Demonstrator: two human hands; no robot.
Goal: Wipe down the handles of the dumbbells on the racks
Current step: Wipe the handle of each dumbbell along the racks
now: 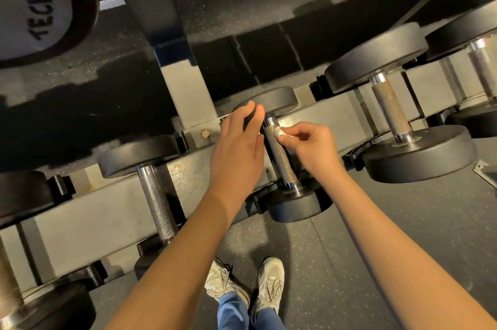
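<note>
closest in, left hand point(236, 146) lies relaxed, fingers on the small dumbbell's point(293, 206) far head; right hand point(312, 146) pinches a white wipe point(279, 132) against its handle point(282, 165), dumbbell seated on the rack point(107, 211).

The centre dumbbell point(293, 206) has matte black heads and a silver handle point(281, 160) with a fine cross-hatched knurl and bright chrome collars. The wipe point(279, 132) at the handle's upper end is white. Left of this dumbbell, a brass-yellow bolt point(205, 134) sits in the flat grey rack point(94, 216). The left neighbour point(158, 203) has the same silver knurl. The right neighbour point(391, 106) has a rust-brown tinge on its knurl. Below the centre dumbbell are a dark grey, pale-flecked floor point(349, 262), off-white shoes point(271, 280) and blue jeans point(232, 313). Far up-left, a white end cap point(35, 15) carries black "TECH" lettering.
</note>
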